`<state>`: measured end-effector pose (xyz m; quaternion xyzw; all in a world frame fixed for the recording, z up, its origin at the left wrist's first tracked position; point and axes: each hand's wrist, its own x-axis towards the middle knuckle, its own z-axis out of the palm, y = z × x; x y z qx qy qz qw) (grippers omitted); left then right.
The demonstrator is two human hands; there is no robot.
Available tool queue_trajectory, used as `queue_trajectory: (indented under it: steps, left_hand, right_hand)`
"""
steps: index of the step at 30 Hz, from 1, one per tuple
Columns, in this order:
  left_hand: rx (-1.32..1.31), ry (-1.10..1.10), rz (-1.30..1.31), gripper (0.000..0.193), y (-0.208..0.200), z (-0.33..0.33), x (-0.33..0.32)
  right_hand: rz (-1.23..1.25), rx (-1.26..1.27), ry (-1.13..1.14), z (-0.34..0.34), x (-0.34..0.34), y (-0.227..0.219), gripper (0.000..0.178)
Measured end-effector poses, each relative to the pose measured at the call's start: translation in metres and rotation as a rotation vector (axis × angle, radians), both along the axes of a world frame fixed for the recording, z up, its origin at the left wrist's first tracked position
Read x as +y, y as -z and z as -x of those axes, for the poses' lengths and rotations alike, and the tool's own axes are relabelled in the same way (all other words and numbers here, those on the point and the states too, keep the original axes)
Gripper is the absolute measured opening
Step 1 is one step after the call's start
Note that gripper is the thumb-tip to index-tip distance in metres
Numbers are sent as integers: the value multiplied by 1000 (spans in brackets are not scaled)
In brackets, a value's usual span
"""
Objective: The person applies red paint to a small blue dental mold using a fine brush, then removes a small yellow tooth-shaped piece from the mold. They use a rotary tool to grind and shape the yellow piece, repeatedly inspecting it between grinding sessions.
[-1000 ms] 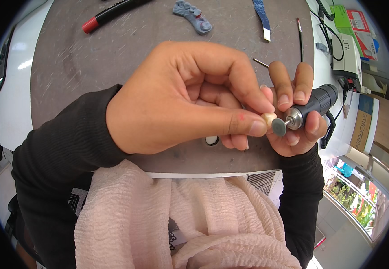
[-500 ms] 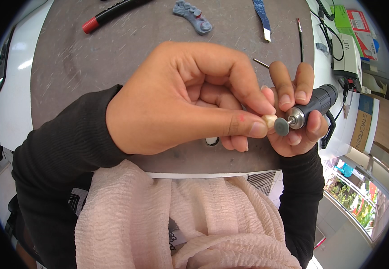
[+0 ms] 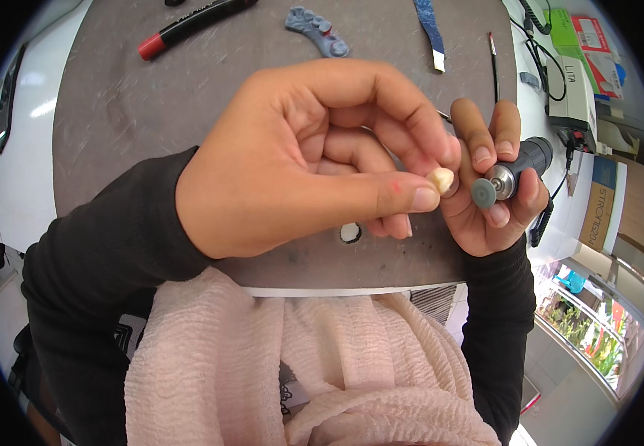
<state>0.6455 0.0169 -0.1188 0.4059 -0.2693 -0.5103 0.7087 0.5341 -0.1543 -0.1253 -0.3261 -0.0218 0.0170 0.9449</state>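
Between thumb and fingertips, my left hand [image 3: 300, 160] pinches a small cream-coloured dental crown [image 3: 441, 180]. My right hand [image 3: 489, 212] is wrapped round a dark rotary handpiece [image 3: 536, 156] with a silver collar. At its tip sits a grey-green grinding disc [image 3: 484, 192], facing the crown with a small gap between them. Whether the disc is spinning cannot be seen. On the mat beyond my hands lies a blue-grey dental model [image 3: 316, 31] with a reddish mark on one tooth.
A brown work mat [image 3: 136, 111] covers the white table. On it lie a black marker with a red end [image 3: 188, 28], a blue strip [image 3: 430, 33], a thin brush [image 3: 493, 67] and a small round white piece [image 3: 350, 233]. A white control box [image 3: 568, 89] with cables stands at right.
The crown and the disc have moved apart, my right hand shifting slightly right. My left hand has turned the crown a little, so more of it shows.
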Motion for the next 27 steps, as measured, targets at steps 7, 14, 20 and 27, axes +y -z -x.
queue_trajectory:
  steps: [7,14,20,27]
  left_hand:
    - [-64,-14,61,20,5,1,1]
    - [-66,-56,-12,17,3,2,2]
    - [-138,-77,7,18,1,7,4]
    - [-217,-102,101,20,6,10,5]
  right_hand:
    - [83,19,25,-3,0,2,20]
    - [153,3,38,-2,5,1,24]
    - [88,29,12,-3,7,1,22]
    - [65,7,-12,-2,8,9,21]
